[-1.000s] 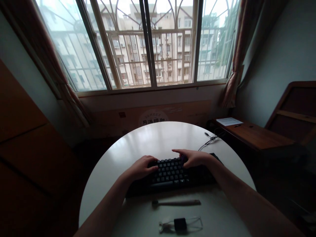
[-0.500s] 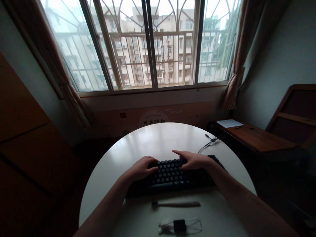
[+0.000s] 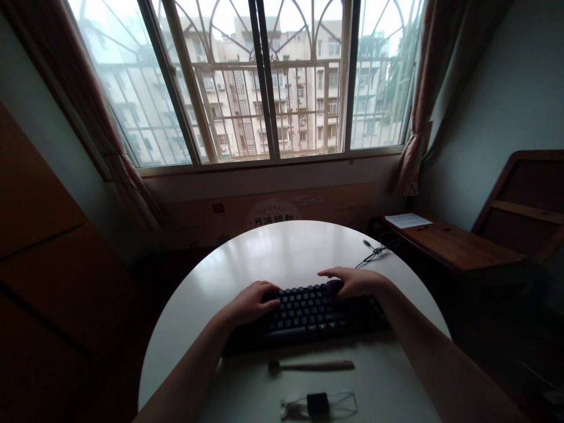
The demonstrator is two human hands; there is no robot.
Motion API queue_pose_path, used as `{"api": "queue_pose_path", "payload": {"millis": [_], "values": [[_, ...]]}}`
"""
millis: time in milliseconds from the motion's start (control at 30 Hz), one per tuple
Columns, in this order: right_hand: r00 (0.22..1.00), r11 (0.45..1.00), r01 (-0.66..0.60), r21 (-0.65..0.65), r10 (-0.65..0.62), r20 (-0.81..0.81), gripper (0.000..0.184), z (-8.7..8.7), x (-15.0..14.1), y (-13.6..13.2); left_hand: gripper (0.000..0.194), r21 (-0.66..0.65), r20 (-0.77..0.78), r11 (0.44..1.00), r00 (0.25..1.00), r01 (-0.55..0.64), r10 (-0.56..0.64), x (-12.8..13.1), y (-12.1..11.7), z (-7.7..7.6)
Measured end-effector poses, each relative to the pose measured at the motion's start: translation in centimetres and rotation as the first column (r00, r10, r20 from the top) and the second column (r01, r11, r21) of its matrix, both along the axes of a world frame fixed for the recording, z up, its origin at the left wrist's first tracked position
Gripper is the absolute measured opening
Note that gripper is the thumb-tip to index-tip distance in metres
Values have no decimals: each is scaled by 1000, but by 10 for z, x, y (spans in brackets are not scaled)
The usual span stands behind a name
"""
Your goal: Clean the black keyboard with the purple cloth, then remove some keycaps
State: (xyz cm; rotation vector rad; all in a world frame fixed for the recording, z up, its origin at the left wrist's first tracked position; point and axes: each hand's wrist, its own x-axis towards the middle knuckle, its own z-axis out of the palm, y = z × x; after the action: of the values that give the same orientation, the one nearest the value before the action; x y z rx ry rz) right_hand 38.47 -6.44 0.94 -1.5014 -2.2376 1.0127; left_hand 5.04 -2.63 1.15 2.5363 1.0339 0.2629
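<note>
A black keyboard [image 3: 304, 317] lies across the white round table, its keys facing up. My left hand [image 3: 258, 301] grips its left end, fingers over the far edge and thumb near the keys. Over the right part of the keys is my right hand [image 3: 359, 283], with a small dark purple lump [image 3: 335, 288] held under the palm and thumb. Its index finger stretches out to the left. What the lump is made of I cannot make out. Nearer to me lies a toothbrush-like brush [image 3: 312, 366]. Below that is a wire keycap puller [image 3: 318, 404] with a black grip.
A black cable [image 3: 372, 254] lies bunched near the far right of the round table [image 3: 176, 329]. At the right stands a wooden desk [image 3: 467, 244] with a paper [image 3: 408, 221] on it. A barred window [image 3: 273, 88] with curtains is ahead.
My right hand has moved slightly right over the keys, and the purple lump shows more. The left hand keeps its place on the keyboard. The view has shifted a little.
</note>
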Motion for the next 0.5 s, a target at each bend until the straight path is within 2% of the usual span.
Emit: {"api": "queue_pose_path", "payload": {"millis": [233, 367, 500], "values": [[1000, 995, 10, -98, -10, -7, 93, -2, 10, 4, 39, 4, -5, 1000, 1000, -9, 9, 1, -1, 1], [1000, 995, 10, -95, -12, -23, 97, -6, 6, 10, 38, 10, -17, 1000, 1000, -8, 8, 2, -1, 2], [999, 999, 13, -34, -12, 32, 103, -14, 4, 17, 37, 27, -23, 1000, 1000, -16, 16, 4, -2, 2]]}}
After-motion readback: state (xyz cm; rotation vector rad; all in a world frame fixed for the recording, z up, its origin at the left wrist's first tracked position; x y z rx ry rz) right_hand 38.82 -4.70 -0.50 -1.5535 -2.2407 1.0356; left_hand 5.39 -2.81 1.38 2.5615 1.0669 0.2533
